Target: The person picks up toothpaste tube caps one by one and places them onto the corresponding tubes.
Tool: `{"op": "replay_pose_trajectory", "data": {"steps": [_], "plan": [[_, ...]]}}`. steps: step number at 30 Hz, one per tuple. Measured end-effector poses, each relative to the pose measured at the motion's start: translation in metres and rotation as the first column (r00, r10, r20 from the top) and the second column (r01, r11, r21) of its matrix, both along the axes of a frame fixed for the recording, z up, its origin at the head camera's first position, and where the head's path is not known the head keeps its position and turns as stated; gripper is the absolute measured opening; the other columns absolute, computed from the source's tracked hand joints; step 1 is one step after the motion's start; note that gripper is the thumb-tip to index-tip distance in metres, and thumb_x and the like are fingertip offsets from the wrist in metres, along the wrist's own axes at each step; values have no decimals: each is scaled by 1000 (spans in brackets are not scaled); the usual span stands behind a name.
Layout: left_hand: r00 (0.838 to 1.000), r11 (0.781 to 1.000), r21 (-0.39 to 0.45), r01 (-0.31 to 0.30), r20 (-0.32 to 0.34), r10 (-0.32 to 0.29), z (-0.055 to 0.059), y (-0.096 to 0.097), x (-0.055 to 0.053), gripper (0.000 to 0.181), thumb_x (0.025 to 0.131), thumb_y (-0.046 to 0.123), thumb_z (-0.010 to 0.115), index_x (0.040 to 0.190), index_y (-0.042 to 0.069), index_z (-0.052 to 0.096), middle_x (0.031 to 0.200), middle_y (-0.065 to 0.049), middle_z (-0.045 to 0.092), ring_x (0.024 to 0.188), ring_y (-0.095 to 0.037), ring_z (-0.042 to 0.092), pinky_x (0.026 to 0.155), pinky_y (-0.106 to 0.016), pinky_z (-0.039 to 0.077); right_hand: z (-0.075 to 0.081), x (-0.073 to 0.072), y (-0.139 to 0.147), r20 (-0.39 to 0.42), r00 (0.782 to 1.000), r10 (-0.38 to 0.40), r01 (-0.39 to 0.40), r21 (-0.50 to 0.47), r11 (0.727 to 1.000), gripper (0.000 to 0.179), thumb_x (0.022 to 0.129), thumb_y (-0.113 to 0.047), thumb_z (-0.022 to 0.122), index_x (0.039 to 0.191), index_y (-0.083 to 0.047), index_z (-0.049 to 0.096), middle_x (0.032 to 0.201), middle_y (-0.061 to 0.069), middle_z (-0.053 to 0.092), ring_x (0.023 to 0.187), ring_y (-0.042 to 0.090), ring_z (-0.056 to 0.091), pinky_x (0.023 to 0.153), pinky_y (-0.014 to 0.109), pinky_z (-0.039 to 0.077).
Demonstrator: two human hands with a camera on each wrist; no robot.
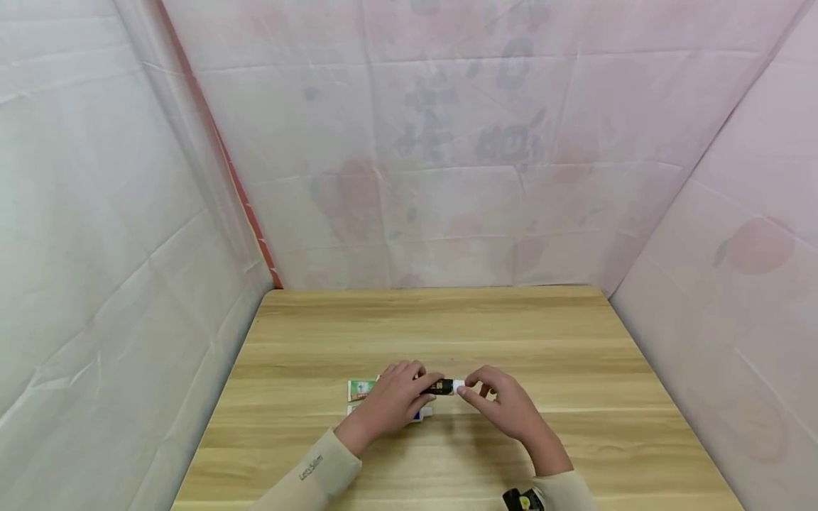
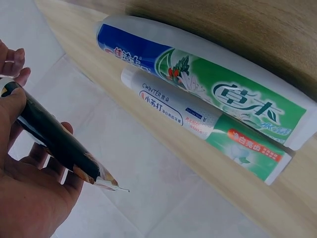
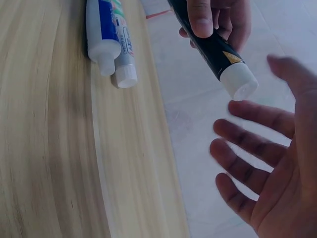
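Note:
My left hand (image 1: 399, 399) holds a black toothpaste tube (image 2: 54, 133) above the table, thumb on one side and fingers beneath. Its white cap (image 3: 239, 82) points toward my right hand (image 1: 501, 406). That hand is spread beside the cap, fingers (image 3: 255, 144) slightly bent, with nothing in its grasp. Two more toothpaste tubes lie side by side on the table under my left hand. One is a blue and green tube (image 2: 198, 74) with a white cap end; the other is a white and green tube (image 2: 173, 111) with a white cap. In the head view my left hand partly covers both.
The wooden table (image 1: 434, 326) carries the two lying tubes near its middle. Pale printed sheets (image 1: 447, 142) hang as walls behind it and on both sides. A black device (image 1: 522, 499) sits at my right wrist by the sleeve.

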State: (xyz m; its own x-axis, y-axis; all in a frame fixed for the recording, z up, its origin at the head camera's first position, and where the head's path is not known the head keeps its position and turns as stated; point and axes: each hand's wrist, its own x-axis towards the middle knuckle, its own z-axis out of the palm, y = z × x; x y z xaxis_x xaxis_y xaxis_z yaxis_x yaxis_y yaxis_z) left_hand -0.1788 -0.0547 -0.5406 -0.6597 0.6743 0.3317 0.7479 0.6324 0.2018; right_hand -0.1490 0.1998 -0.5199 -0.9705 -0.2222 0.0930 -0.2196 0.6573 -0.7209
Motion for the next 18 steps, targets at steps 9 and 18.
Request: {"op": "replay_pose_trajectory", "data": {"steps": [9, 18], "plan": [[1000, 1000, -2, -6, 18, 6, 2, 0, 1, 39, 99, 39, 56, 138, 32, 54, 104, 9, 54, 91, -9, 50, 83, -34, 46, -3, 3, 2, -65, 997, 36, -37, -28, 999, 46, 79, -53, 77, 118, -36, 62, 114, -14, 63, 81, 10, 60, 72, 34, 51], [1000, 1000, 6, 4, 27, -4, 3, 0, 2, 39, 99, 38, 58, 137, 31, 56, 104, 10, 54, 90, -8, 48, 83, -34, 45, 0, 3, -1, -171, 979, 114, -127, -67, 990, 43, 80, -17, 82, 116, -30, 62, 111, -7, 65, 81, 8, 60, 75, 31, 52]]}}
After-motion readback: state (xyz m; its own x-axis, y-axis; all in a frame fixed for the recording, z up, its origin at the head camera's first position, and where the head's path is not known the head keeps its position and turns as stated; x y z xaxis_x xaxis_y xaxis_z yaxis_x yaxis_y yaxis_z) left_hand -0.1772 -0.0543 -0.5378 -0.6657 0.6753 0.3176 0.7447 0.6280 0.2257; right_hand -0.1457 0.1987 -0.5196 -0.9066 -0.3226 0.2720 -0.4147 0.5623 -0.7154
